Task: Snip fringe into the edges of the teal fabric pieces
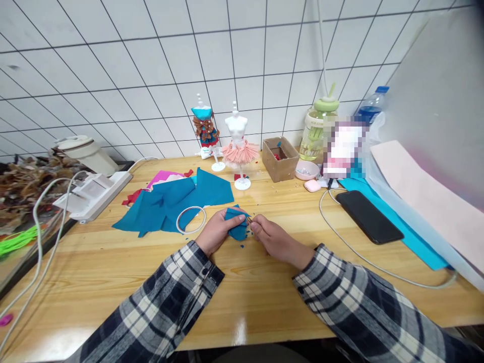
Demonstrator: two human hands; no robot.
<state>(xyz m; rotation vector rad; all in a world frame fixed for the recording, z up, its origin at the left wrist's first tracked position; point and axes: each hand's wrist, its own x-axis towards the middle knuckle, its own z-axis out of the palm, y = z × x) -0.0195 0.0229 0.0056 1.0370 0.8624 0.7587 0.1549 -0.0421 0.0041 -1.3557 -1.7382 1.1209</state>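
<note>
One matte, round-edged blue piece

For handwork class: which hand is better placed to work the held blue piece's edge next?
Right hand, probably: it pinches a thin tool there; the left hand holds the blue piece.

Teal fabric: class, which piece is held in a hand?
The small piece in the left hand; the larger fabric and tiny scraps lie on the table.

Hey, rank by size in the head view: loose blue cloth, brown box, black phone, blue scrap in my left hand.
1. Loose blue cloth
2. Brown box and black phone: too alike to rank, phone nearer
3. Blue scrap in your left hand, partly covered
</note>
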